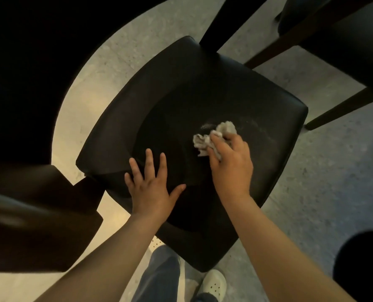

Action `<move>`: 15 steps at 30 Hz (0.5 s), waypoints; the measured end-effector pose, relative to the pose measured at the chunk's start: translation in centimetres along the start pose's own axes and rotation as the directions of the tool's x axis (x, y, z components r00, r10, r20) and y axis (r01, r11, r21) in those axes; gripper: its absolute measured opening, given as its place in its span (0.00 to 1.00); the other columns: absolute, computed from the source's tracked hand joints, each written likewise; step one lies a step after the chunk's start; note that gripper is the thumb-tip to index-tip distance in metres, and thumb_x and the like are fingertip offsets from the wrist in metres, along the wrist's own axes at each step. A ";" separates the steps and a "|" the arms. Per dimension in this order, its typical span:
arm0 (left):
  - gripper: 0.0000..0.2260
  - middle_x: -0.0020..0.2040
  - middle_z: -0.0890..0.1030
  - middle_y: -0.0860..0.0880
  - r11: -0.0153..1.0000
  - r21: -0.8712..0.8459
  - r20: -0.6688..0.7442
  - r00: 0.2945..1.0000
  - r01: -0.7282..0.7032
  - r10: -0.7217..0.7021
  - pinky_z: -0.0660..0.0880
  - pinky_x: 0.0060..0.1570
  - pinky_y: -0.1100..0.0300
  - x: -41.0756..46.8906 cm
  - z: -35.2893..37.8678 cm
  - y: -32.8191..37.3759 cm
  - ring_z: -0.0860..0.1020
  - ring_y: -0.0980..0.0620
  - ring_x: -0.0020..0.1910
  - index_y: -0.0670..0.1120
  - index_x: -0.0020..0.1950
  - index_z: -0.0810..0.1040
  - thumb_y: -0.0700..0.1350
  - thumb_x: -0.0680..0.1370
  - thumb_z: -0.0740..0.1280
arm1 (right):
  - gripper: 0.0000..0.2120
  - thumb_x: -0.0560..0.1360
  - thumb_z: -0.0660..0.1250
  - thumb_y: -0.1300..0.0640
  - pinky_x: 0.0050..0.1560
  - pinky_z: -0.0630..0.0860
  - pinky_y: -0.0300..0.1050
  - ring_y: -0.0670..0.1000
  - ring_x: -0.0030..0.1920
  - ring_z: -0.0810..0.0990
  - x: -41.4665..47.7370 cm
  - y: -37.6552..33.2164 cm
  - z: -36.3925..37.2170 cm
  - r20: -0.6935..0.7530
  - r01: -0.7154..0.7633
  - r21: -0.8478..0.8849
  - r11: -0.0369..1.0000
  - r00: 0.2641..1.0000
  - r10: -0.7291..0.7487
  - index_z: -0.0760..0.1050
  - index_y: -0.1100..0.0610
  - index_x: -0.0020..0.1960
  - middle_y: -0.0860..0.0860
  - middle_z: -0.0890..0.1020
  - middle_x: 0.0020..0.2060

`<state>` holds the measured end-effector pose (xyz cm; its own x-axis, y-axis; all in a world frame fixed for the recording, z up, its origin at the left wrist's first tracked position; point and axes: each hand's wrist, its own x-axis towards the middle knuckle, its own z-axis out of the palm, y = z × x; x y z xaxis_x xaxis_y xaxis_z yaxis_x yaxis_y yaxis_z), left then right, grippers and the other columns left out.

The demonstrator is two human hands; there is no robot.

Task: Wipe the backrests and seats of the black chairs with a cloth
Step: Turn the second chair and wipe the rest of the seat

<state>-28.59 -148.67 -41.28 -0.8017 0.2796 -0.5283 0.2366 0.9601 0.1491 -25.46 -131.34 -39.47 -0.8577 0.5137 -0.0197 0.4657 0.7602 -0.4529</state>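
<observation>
Standing on the speckled floor (325, 184), the black chair (181, 101) is filling mid-view. The left hand (151, 188) is lying flat on it, fingers spread. The right hand (231, 168) is gripping a crumpled grey cloth (203, 142), pressing it onto the seat.

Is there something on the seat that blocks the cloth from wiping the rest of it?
No loose thing shows on the seat. Only the left hand lies flat on the chair, left of the cloth that the right hand grips, and covers that patch.
</observation>
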 end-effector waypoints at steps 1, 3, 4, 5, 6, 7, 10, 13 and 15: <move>0.40 0.77 0.29 0.48 1.000 0.007 -0.001 1.000 0.003 -0.003 0.40 0.73 0.39 0.0 0.1 0.0 0.31 0.36 0.75 0.55 0.78 0.35 0.70 0.75 0.52 | 0.19 0.78 0.66 0.54 0.53 0.70 0.39 0.49 0.60 0.72 0.9 -0.5 0.3 0.029 0.020 -0.015 1.000 0.999 -0.020 0.74 0.50 0.68 0.50 0.72 0.65; 0.41 0.77 0.29 0.48 1.000 0.015 -0.005 1.000 0.006 -0.006 0.40 0.73 0.39 0.1 0.2 0.0 0.31 0.36 0.75 0.55 0.78 0.35 0.71 0.75 0.52 | 0.19 0.78 0.64 0.52 0.55 0.72 0.42 0.50 0.62 0.70 2.2 -1.0 0.8 0.103 0.057 -0.037 0.998 0.993 -0.053 0.72 0.50 0.69 0.50 0.71 0.66; 0.40 0.77 0.29 0.48 1.000 0.016 -0.006 1.000 0.007 -0.007 0.40 0.73 0.39 0.1 0.2 0.0 0.32 0.36 0.75 0.55 0.78 0.35 0.71 0.75 0.52 | 0.19 0.78 0.64 0.52 0.55 0.73 0.43 0.50 0.64 0.69 2.5 -0.9 1.1 0.141 0.075 -0.049 0.996 0.988 -0.068 0.72 0.50 0.69 0.50 0.70 0.66; 0.40 0.77 0.29 0.48 1.000 0.015 -0.008 1.000 0.006 -0.006 0.40 0.73 0.39 0.1 0.2 0.0 0.32 0.36 0.75 0.55 0.78 0.35 0.71 0.75 0.52 | 0.19 0.79 0.63 0.52 0.56 0.73 0.43 0.50 0.65 0.69 2.6 -0.7 1.2 0.168 0.099 -0.064 0.993 0.982 -0.087 0.72 0.50 0.70 0.50 0.70 0.66; 0.40 0.77 0.29 0.48 1.000 0.013 -0.008 1.000 0.004 -0.004 0.40 0.73 0.39 0.1 0.3 0.0 0.31 0.36 0.75 0.55 0.78 0.35 0.71 0.75 0.52 | 0.19 0.78 0.63 0.52 0.56 0.74 0.44 0.50 0.65 0.69 2.6 -0.3 1.2 0.180 0.122 -0.080 0.989 0.978 -0.106 0.72 0.50 0.69 0.50 0.70 0.66; 0.40 0.77 0.29 0.48 1.000 0.012 -0.006 1.000 0.002 -0.002 0.40 0.73 0.39 0.0 0.3 0.0 0.31 0.36 0.75 0.55 0.78 0.34 0.71 0.75 0.51 | 0.19 0.78 0.64 0.52 0.55 0.74 0.44 0.50 0.64 0.70 2.3 0.2 1.1 0.178 0.138 -0.097 0.986 0.977 -0.119 0.73 0.50 0.69 0.50 0.71 0.65; 0.40 0.76 0.28 0.48 1.000 0.023 0.012 1.000 0.013 -0.013 0.39 0.73 0.39 0.1 0.2 0.2 0.31 0.36 0.74 0.55 0.78 0.33 0.71 0.75 0.50 | 0.19 0.77 0.67 0.53 0.52 0.77 0.47 0.52 0.60 0.72 0.8 2.5 0.4 0.112 0.062 -0.128 0.990 0.993 -0.047 0.75 0.51 0.67 0.51 0.73 0.64; 0.41 0.76 0.27 0.47 0.999 0.034 0.021 0.999 0.029 -0.029 0.38 0.73 0.39 0.2 0.3 0.4 0.30 0.35 0.74 0.55 0.77 0.31 0.71 0.75 0.49 | 0.19 0.76 0.69 0.55 0.52 0.76 0.46 0.53 0.58 0.74 -0.7 4.2 -0.7 0.017 -0.083 -0.069 0.994 0.996 0.085 0.76 0.52 0.67 0.52 0.75 0.62; 0.41 0.75 0.26 0.47 0.999 0.030 0.018 0.999 0.027 -0.028 0.38 0.72 0.38 0.2 0.6 0.4 0.29 0.35 0.74 0.54 0.76 0.29 0.71 0.73 0.45 | 0.19 0.76 0.69 0.56 0.51 0.71 0.41 0.52 0.57 0.74 -1.1 4.1 -1.0 -0.011 -0.098 -0.032 0.995 0.995 0.097 0.76 0.52 0.67 0.52 0.75 0.61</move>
<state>-28.39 -148.23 -41.82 -0.7977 0.2526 -0.5476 0.2312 0.9668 0.1091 -22.39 -128.41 -40.36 -0.8058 0.5897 -0.0540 0.5542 0.7189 -0.4197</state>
